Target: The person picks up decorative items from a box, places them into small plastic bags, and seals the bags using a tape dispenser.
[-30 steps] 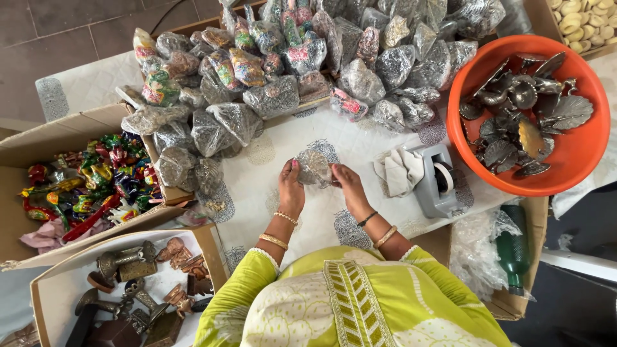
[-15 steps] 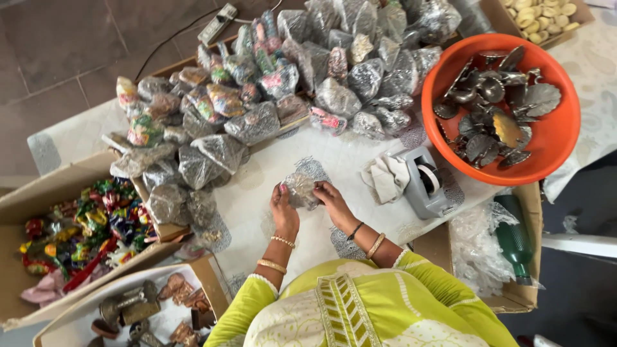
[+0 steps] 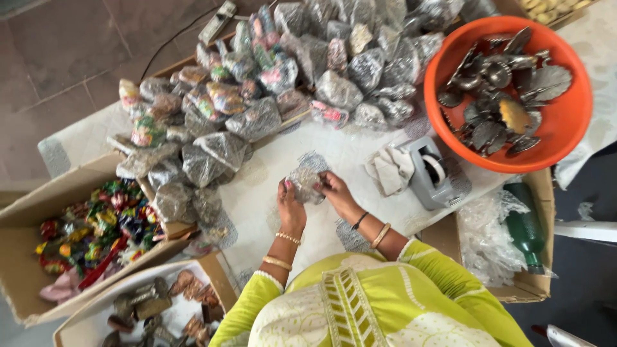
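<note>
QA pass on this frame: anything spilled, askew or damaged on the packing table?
Nothing spilled or broken. Both hands, left hand and right hand, hold a small clear packet over the white table. The heap of filled packets sprawls loosely, and a green bottle lies in the cardboard box on plastic wrap.

Crinkled glossy plastic pouch (image 3: pixel 304 184); smooth orange plastic tub (image 3: pixel 565 122) of dull metal leaf-shaped pieces (image 3: pixel 498 96); matt brown cardboard box (image 3: pixel 26 257); grey plastic tape dispenser (image 3: pixel 432 173)

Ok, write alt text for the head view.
Seen from above, a person's left hand and right hand hold a small clear packet over a white table, between a heap of filled packets, a tape dispenser and an orange tub.
</note>
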